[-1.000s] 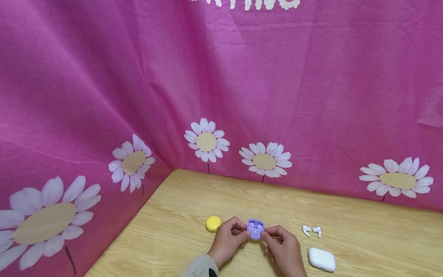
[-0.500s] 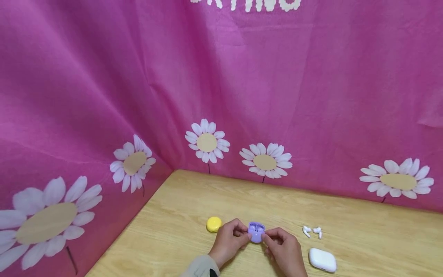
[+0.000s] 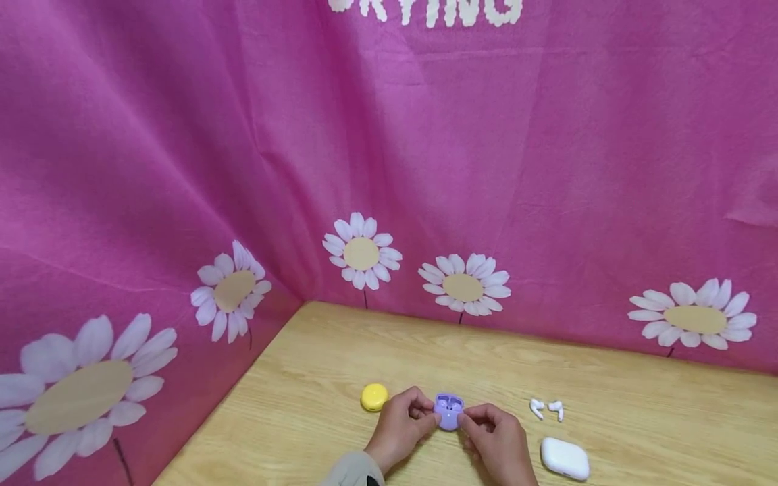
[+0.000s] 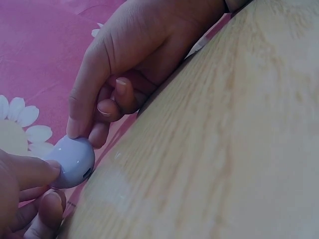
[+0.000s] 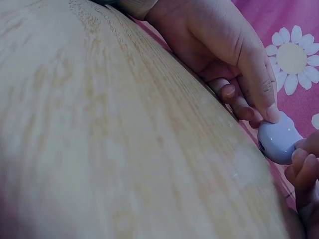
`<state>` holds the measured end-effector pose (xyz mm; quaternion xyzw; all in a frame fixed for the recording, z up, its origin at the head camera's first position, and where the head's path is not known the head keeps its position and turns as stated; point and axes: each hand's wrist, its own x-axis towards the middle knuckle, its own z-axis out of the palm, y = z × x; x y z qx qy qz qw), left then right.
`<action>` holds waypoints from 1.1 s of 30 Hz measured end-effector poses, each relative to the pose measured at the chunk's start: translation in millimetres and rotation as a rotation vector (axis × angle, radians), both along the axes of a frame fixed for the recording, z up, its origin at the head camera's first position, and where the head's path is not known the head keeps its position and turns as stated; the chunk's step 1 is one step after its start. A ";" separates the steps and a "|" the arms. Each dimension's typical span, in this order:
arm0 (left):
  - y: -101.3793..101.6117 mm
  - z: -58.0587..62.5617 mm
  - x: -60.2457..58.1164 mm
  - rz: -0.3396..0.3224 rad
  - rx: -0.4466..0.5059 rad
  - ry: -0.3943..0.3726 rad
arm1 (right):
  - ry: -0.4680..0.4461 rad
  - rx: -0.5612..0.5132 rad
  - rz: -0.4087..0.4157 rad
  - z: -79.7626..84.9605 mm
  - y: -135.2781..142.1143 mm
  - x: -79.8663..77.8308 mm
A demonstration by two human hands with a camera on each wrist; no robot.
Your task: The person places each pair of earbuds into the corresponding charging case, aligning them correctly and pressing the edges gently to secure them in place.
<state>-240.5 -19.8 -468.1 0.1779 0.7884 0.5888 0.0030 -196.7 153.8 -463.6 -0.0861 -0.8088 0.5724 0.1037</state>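
A purple earbud case [image 3: 448,413] is held between my two hands, its lid raised and earbuds showing in the slots. My left hand [image 3: 398,426] pinches its left side with thumb and fingers. On the opposite side, my right hand [image 3: 500,442] grips it the same way. Seen in the left wrist view, the case's smooth rounded underside [image 4: 76,162] has a small dark port and sits close over the tabletop. The right wrist view shows the same case [image 5: 279,139] with fingertips of both hands on it.
A round yellow case [image 3: 374,397] lies just left of my left hand. To the right are two white earbuds [image 3: 556,409] and a white earbud case [image 3: 565,458] on the wooden table [image 3: 340,344]. A pink cloth with printed daisies [image 3: 464,287] hangs behind and at the left.
The purple case has come slightly nearer the person and tilted a little, with both hands keeping hold. The head view has shifted slightly; the other things lie as before.
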 end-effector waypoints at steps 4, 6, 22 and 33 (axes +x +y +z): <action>0.0 -1.6 -0.3 0.012 -0.018 0.045 | 0.008 -0.007 0.004 0.5 -0.3 1.0; 0.2 -1.8 -0.9 0.015 -0.027 0.050 | 0.007 -0.006 0.003 1.3 -0.2 1.2; 0.7 -6.0 1.3 0.032 -0.034 0.022 | -0.004 -0.031 0.016 -3.0 -0.8 3.0; 2.2 0.2 2.4 0.044 -0.046 0.021 | 0.015 -0.035 0.012 -1.7 -2.7 1.8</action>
